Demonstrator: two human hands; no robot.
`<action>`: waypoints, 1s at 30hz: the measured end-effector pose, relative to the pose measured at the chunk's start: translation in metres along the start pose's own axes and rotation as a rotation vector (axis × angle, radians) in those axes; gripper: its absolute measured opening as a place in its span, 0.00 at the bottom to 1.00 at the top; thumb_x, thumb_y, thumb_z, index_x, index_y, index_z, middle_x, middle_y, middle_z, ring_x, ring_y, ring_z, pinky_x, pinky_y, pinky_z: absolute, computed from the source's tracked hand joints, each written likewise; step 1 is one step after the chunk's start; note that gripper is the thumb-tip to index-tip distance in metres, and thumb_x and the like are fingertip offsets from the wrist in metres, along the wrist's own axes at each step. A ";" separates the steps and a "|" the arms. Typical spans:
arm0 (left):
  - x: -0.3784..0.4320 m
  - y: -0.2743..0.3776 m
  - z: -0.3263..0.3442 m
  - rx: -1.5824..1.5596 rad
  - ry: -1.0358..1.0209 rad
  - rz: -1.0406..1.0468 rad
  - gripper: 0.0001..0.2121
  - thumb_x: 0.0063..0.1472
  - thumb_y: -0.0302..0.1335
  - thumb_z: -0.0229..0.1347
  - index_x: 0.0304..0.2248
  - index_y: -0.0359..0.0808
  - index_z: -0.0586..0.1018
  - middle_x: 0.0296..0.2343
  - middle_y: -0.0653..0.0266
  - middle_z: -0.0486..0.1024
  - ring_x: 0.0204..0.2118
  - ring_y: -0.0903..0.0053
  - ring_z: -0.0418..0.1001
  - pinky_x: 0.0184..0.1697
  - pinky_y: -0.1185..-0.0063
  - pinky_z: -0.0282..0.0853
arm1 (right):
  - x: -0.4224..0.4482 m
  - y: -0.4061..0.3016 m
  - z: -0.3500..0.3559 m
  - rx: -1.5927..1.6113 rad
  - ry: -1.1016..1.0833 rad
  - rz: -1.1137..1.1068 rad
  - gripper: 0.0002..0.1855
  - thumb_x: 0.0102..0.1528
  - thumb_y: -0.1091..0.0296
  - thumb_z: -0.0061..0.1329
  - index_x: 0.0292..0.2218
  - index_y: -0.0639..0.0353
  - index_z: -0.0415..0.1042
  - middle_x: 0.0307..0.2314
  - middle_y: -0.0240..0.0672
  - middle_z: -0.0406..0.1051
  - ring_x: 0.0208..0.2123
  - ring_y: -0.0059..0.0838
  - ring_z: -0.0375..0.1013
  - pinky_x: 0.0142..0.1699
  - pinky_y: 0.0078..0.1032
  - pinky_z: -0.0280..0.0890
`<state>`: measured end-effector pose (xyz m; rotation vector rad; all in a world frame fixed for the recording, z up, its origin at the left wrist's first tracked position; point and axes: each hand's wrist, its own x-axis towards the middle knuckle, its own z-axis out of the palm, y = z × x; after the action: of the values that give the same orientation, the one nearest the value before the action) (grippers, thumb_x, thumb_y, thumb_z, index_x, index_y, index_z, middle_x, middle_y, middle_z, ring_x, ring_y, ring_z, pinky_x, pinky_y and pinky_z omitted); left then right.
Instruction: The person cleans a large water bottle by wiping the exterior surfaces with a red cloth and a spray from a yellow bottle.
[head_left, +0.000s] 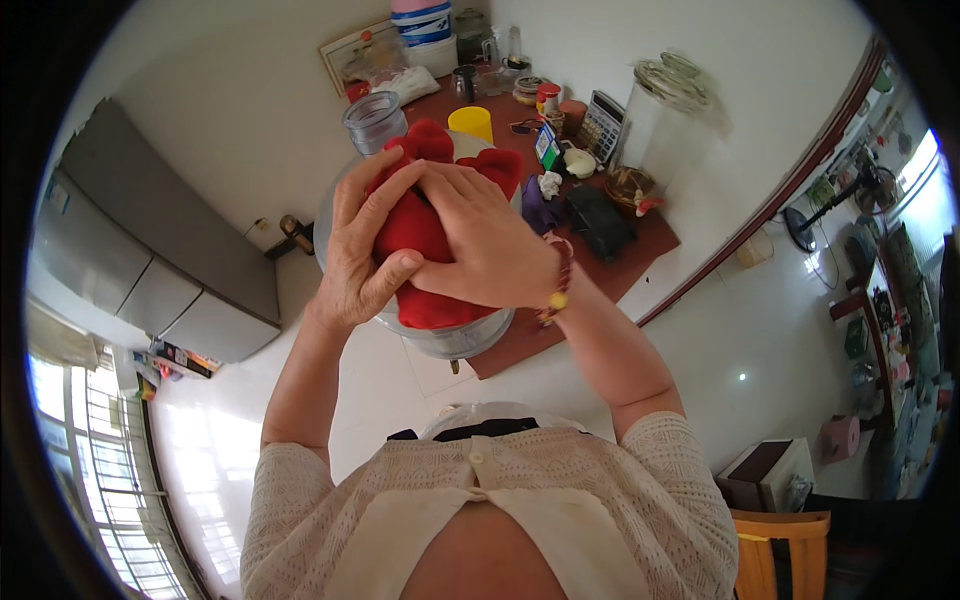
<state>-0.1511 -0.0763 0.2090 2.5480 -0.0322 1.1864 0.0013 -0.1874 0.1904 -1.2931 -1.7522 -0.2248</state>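
A bundle of red cloth (411, 232) sits on top of a large clear container (459, 341), in front of me. My left hand (360, 240) grips the bundle from its left side, fingers spread over the top and thumb across the front. From the right, my right hand (491, 247) presses over the cloth, its fingertips meeting those of the left. A beaded bracelet (556, 289) circles my right wrist. Whatever the cloth covers is hidden. Just beyond it stand an open clear jar (373, 124) and a yellow cup (471, 124).
Behind the container, a dark red table (645, 244) holds a black pouch (600, 221), a calculator (602, 124), purple cloth (540, 206) and several jars. A grey refrigerator (172, 202) stands left. A wooden chair (784, 525) is at lower right.
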 end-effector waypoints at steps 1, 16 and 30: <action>-0.001 0.000 0.002 -0.014 -0.006 -0.034 0.34 0.54 0.55 0.52 0.50 0.34 0.73 0.49 0.52 0.66 0.53 0.57 0.62 0.56 0.66 0.57 | -0.002 0.006 -0.007 0.062 -0.048 -0.019 0.41 0.48 0.49 0.52 0.54 0.72 0.58 0.51 0.53 0.60 0.55 0.51 0.59 0.59 0.39 0.52; -0.033 -0.021 0.002 0.185 0.188 -0.246 0.26 0.54 0.48 0.47 0.36 0.27 0.72 0.37 0.50 0.70 0.40 0.59 0.69 0.48 0.67 0.62 | -0.142 0.222 0.068 0.398 0.241 0.869 0.28 0.54 0.59 0.50 0.54 0.61 0.62 0.46 0.44 0.69 0.49 0.38 0.69 0.51 0.30 0.64; -0.035 -0.022 -0.001 0.208 0.176 -0.235 0.25 0.51 0.46 0.48 0.34 0.27 0.72 0.35 0.48 0.69 0.40 0.57 0.69 0.49 0.64 0.63 | -0.114 0.272 0.143 0.473 -0.182 0.815 0.48 0.44 0.51 0.61 0.59 0.53 0.50 0.52 0.47 0.63 0.55 0.42 0.63 0.57 0.31 0.58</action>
<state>-0.1708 -0.0591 0.1772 2.5188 0.4409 1.3737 0.1503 -0.0580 -0.0712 -1.5682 -1.1760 0.7417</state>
